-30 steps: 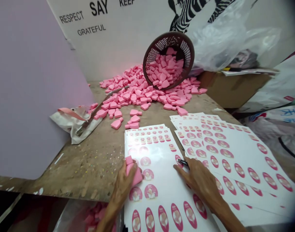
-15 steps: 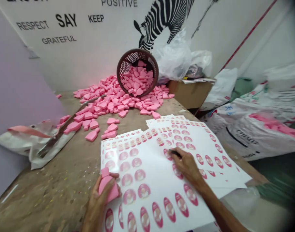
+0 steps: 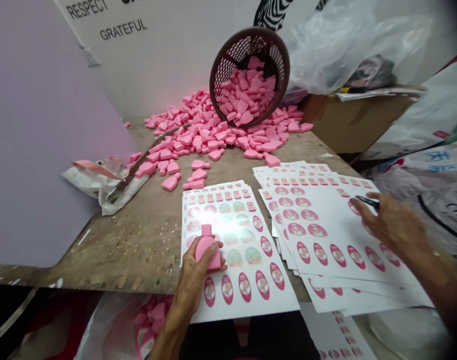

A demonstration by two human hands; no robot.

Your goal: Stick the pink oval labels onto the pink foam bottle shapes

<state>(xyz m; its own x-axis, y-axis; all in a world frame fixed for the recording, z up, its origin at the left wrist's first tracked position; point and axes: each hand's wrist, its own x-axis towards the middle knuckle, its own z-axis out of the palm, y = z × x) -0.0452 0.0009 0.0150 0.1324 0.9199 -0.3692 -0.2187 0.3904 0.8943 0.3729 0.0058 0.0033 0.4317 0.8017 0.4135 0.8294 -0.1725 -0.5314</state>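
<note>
My left hand (image 3: 201, 262) is wrapped round a pink bottle-shaped piece (image 3: 206, 248), its neck pointing away from me. It is over the lower left of a sticker sheet (image 3: 228, 312) printed with ovals and rounded labels, some shining green in the light. My right hand (image 3: 393, 220) grips a slim black pen-like tool (image 3: 368, 201); its tip cannot be made out. That hand is over the right side of another sticker sheet (image 3: 341, 220), on top of a loose stack. The fingers hide part of the oval labels there.
A brown mesh basket (image 3: 213, 82) lies tipped over at the back, with many pink pieces (image 3: 202, 135) inside and spilled before it. A white bag (image 3: 97, 185) lies left, a cardboard box (image 3: 356, 122) at back right. Below the table edge is a plastic bag (image 3: 108, 320) of pink pieces.
The top sticker sheet has moved right onto the stack with my right hand, uncovering another sheet beneath. My left hand still holds the pink piece. The view has tilted downward.
</note>
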